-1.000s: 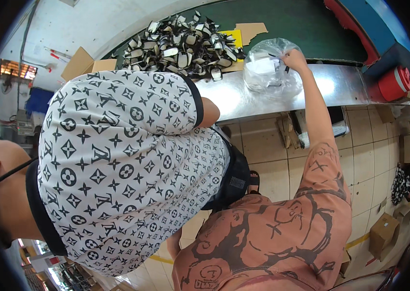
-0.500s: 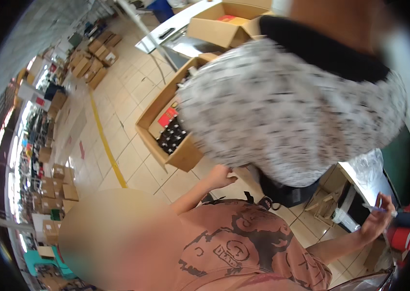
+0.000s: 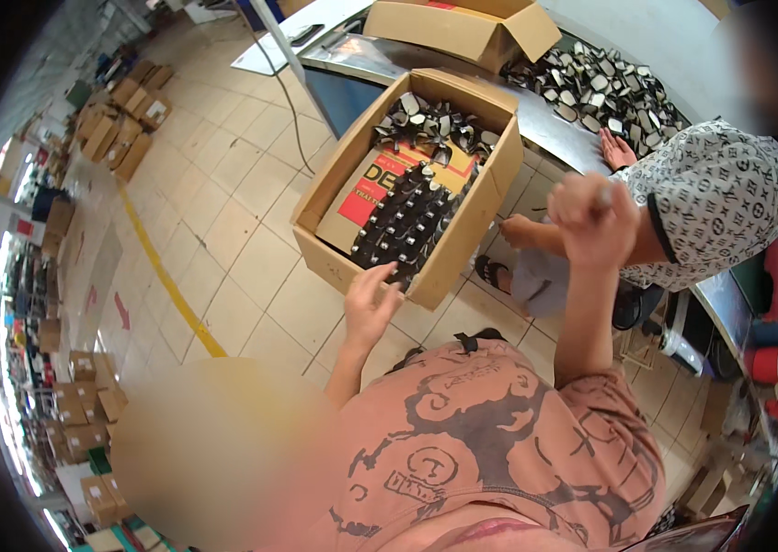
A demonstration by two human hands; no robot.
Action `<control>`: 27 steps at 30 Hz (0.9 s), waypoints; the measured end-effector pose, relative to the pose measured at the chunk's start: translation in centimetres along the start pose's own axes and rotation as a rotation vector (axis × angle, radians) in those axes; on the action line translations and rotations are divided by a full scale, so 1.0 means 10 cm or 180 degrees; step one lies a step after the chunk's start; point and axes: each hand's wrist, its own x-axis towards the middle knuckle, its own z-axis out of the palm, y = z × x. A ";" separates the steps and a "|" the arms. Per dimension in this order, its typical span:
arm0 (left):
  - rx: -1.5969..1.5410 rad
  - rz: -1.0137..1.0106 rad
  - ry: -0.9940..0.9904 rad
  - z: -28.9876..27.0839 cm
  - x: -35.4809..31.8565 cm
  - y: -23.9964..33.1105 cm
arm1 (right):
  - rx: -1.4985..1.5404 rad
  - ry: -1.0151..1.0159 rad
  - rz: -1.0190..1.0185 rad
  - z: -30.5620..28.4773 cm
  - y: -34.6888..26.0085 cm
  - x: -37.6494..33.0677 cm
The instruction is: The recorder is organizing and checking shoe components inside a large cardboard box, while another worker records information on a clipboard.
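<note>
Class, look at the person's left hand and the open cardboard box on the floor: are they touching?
Cannot tell. In the head view the left hand reaches the near edge of the cardboard box and overlaps it, but neither contact nor gap shows plainly.

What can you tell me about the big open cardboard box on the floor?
The cardboard box is plain brown, with its top flaps folded outward. It sits open on the tiled floor beside the metal table. Inside lie many small black parts, some in neat rows and some loose at the far end, over a flat red, yellow and white printed sheet. The person's left hand is open and reaches toward its near corner; whether it touches cannot be told.
</note>
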 end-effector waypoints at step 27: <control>0.0913 -0.2412 0.1360 0.54 0.42 -0.62 | -0.0378 0.1735 0.1762 -3.48 2.07 2.60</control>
